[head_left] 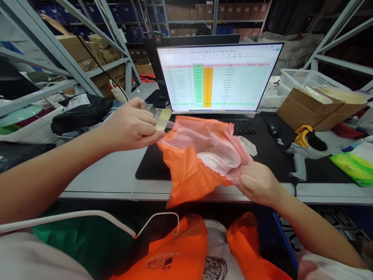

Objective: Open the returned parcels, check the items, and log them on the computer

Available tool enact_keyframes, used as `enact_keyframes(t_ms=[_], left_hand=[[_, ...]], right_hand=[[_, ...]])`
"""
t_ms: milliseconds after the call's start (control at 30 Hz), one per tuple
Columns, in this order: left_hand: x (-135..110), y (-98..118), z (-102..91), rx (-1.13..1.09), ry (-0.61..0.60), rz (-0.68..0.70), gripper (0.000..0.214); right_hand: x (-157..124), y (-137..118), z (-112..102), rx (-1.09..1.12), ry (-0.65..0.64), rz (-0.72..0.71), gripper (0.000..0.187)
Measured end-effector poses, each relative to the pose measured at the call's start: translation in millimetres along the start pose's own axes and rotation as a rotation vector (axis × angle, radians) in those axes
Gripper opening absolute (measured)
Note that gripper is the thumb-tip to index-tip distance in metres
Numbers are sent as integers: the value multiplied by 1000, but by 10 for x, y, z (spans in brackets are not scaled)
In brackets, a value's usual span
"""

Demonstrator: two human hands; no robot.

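Observation:
An orange plastic mailing bag (189, 171) hangs between my hands over the desk's front edge, its mouth spread wide. Pale pink lining and something white (214, 161) show inside; I cannot make out what the white thing is. My left hand (135, 124) is closed on the bag's far left side, where a thin clear strip stretches from the fingers to the rim. Over on the right, my right hand (256, 181) is wrapped round the near right edge of the opening.
Behind the bag stand a monitor (218, 77) and a keyboard (240, 126). A barcode scanner (298, 161), tape dispenser (310, 140), mouse (273, 129) and cardboard box (309, 107) occupy the right. At left lies a black parcel (81, 114). A white hanger-like rod (96, 214) crosses below.

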State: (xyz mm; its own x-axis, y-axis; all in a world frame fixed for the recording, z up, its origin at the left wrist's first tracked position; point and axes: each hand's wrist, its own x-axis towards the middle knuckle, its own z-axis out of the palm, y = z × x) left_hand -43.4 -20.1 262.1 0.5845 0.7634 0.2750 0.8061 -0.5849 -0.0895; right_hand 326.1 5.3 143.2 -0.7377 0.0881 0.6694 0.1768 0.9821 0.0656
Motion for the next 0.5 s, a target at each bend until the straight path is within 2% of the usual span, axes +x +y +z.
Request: enact_keyframes(t_ms=[133,233,333,400,500], left_hand=[[-243,-194,95,47,-12,-23,53],[-215,-187,60,23,11,-21,45],[-3,51,-111,-81,59,-25,25],[189,324,-202,-137,75,46,27],[460,712,-133,-151,-62,138,23]], right_hand=[[-84,-78,-60,4,-76,-22,43],[33,-124,-62,5,-82,-27,43],[278,-116,11,-11,-46,-43,41],[470,-92,133,-25,-31,-62,39],[692,-59,376,-50,16,-102,35]])
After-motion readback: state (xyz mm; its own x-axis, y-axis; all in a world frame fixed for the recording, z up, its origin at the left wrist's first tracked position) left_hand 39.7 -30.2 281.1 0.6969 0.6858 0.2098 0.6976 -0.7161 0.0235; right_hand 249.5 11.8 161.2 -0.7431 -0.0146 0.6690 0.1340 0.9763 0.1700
